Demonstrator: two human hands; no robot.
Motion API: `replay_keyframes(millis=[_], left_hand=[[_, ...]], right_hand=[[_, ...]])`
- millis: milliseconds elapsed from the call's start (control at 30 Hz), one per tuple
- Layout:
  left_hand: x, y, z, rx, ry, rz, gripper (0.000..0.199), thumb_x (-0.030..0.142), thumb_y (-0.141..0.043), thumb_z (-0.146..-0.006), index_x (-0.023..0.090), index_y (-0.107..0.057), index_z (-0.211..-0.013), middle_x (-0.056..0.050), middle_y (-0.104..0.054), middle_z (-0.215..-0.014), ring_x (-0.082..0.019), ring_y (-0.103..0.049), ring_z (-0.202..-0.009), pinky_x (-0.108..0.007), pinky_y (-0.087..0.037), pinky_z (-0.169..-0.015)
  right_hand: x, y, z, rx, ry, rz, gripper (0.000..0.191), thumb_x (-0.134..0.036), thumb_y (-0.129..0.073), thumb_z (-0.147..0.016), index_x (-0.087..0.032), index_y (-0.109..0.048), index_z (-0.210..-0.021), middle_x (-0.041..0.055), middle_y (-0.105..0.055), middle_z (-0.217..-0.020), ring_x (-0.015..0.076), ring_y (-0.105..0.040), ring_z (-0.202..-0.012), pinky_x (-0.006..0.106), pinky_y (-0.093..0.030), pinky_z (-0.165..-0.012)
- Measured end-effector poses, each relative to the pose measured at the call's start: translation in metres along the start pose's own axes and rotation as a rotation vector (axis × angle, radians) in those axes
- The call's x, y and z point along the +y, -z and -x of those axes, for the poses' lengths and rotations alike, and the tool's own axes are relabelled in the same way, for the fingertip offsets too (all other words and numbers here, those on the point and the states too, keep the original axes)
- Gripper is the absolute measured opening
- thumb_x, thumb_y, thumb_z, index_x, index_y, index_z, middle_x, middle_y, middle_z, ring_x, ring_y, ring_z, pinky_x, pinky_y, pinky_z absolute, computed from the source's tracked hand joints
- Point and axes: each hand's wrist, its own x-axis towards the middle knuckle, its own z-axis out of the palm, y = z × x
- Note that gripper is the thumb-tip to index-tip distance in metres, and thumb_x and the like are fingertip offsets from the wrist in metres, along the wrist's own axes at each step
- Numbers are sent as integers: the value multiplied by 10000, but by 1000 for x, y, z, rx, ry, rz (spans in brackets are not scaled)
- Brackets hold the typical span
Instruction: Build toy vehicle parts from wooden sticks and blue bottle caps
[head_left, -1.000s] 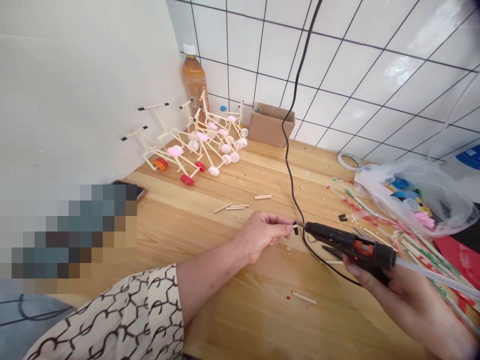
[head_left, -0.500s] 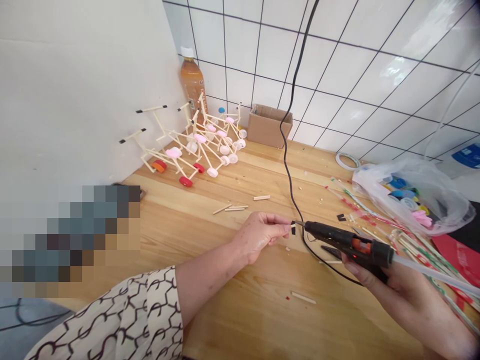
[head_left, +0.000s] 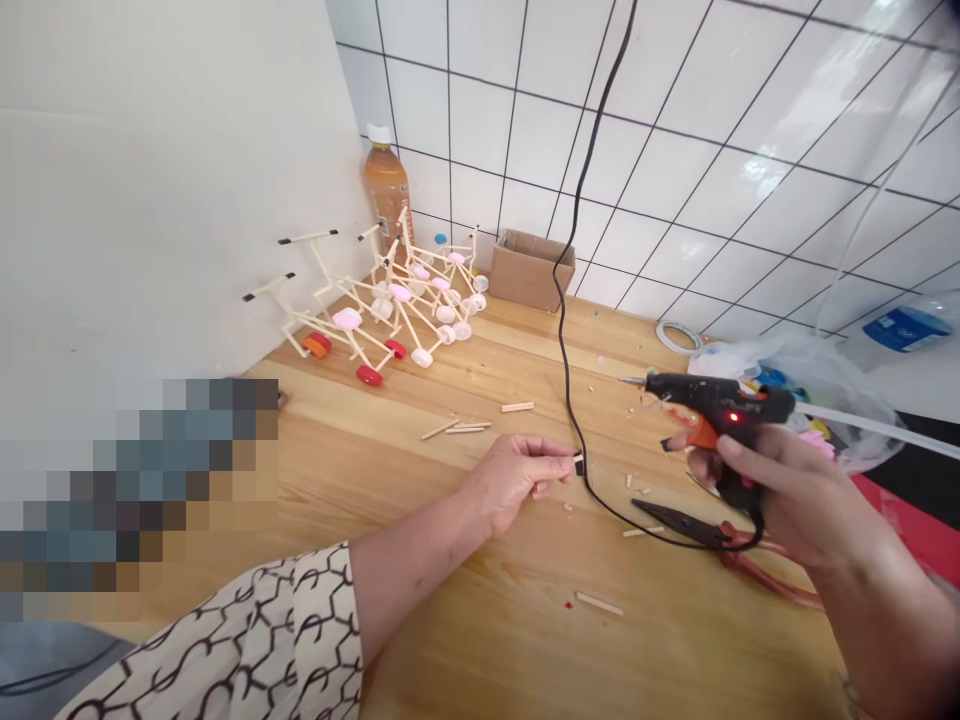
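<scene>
My left hand (head_left: 517, 475) is closed in a pinch just above the table. Between its thumb and fingers is a short wooden stick (head_left: 578, 458) with a black piece (head_left: 579, 468) at its end; most of the stick is hidden. My right hand (head_left: 780, 490) is wrapped round the grip of a black hot glue gun (head_left: 697, 388). One finger lies at the orange trigger (head_left: 703, 433), and a red light glows on the body. The nozzle points left, up and right of the stick and apart from it. A dark bit shows at a right fingertip.
Pliers (head_left: 679, 522) with red handles lie below the gun. Its black cord (head_left: 564, 350) crosses the table near my left fingertips. Stick models with wheels (head_left: 367, 320), a bottle (head_left: 388, 185), a cardboard box (head_left: 531, 275), a tape roll (head_left: 678, 338) and loose sticks (head_left: 469, 428) stand or lie around.
The glue gun has moved up and right, its nozzle leaving the stick's black end. The pliers now show more fully. My left hand keeps its pinch on the stick.
</scene>
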Motion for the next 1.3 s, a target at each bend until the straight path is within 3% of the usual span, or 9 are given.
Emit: replay_keyframes(millis=[100,300,400,500,767,900,1033,1167,1300], left_hand=[[1,0,1,-16,-14,3,250,232,-822,-471,104,-669,-623,-13,-597,-531,-21,-343,-409,-208,-174,-446],[1,-1,2,-41,-24,15,260,244,-828,-475,106,-667,-625,-5,-594,-534,-18,-335,-398,-207,-174,-451],[1,-1,3,-54,-35,11,265,260,-829,-476,110,-665,-618,-3,-596,-527,-18,-333,-388,-210,-170,-450],[1,-1,3,-55,-36,8,279,280,-834,-479,112,-667,-626,-4,-595,-532,-20,-333,-390,-214,-173,-450],[-1,0,1,-67,-17,10,273,273,-827,-491,109,-673,-647,-2,-593,-530,-23,-333,-394,-219,-174,-460],[-2,1,1,-71,-16,29,263,268,-829,-495,114,-672,-639,-5,-597,-536,-25,-343,-398,-218,-173,-458],[-3,1,1,-79,-21,40,255,259,-827,-495,116,-671,-638,-6,-602,-545,-24,-339,-398,-218,-177,-458],[-2,0,1,-88,-31,49,243,258,-827,-498,118,-679,-630,-6,-593,-549,-27,-343,-419,-218,-181,-458],[-2,0,2,-100,-45,66,233,258,-830,-500,123,-696,-635,-9,-588,-556,-36,-375,-453,-212,-193,-458]], right_hand=[[-15,4,-31,166,-18,-114,188,-303,-734,-655,-191,-660,-787,51,-655,-780,153,-593,-680,235,-508,-539],[-16,1,-99,231,-121,-45,175,-147,-629,-775,-178,-543,-626,-27,-512,-541,94,-495,-484,251,-489,-518],[-8,-14,-125,215,-142,48,85,-215,-584,-852,-131,-600,-855,12,-607,-758,111,-577,-627,281,-514,-606],[0,-33,-144,200,-168,150,290,-312,-537,-892,-154,-556,-1133,75,-593,-1112,180,-605,-911,374,-521,-761],[4,-53,-167,200,-151,341,278,-317,-517,-901,-188,-564,-1143,77,-571,-1181,198,-586,-977,397,-505,-819],[2,-49,-166,265,-115,413,282,-321,-514,-903,-181,-560,-1144,76,-574,-1169,189,-592,-959,393,-510,-807],[-1,-46,-149,334,-4,439,168,-242,-661,-773,-134,-629,-897,73,-650,-893,205,-599,-833,331,-483,-698],[-2,-52,-98,302,165,391,138,-247,-658,-712,-185,-617,-828,31,-643,-830,172,-572,-812,282,-439,-697],[9,-64,-32,71,181,283,271,-422,-620,-745,-170,-635,-845,22,-638,-772,136,-555,-687,268,-445,-661]])
